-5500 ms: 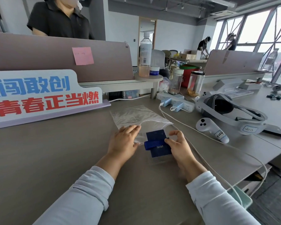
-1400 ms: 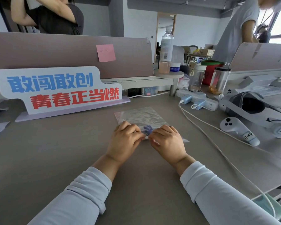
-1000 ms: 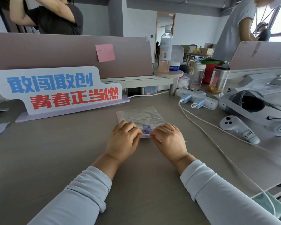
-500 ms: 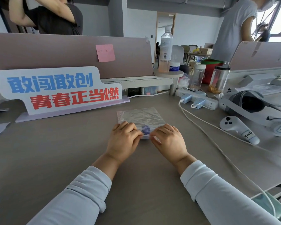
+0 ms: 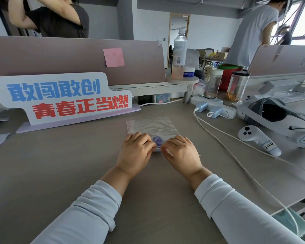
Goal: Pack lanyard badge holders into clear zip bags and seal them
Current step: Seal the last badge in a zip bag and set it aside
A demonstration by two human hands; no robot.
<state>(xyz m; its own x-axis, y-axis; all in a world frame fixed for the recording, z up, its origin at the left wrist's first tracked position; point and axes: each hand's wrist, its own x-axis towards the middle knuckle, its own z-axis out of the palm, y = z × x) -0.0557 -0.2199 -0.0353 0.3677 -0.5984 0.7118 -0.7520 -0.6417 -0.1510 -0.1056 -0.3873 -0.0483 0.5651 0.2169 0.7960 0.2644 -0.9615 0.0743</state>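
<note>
A clear zip bag (image 5: 151, 126) lies flat on the grey desk in front of me. Through the plastic a bit of the blue badge holder (image 5: 157, 140) shows between my hands; most of it is hidden under my fingers. My left hand (image 5: 136, 154) pinches the bag's near edge from the left with curled fingers. My right hand (image 5: 181, 154) pinches the same edge from the right. The two hands' fingertips almost meet at the bag's near rim.
A white sign with blue and red characters (image 5: 63, 97) stands at the back left. A power strip (image 5: 213, 107) and its white cable (image 5: 236, 155) run along the right. A white controller (image 5: 259, 140) and a headset (image 5: 275, 115) lie farther right. Bottles (image 5: 214, 81) stand behind.
5.5 s ago the blue holder lay outside the bag's mouth; it now sits inside. Over the last second my hands have stayed pinched on the near edge, barely moving.
</note>
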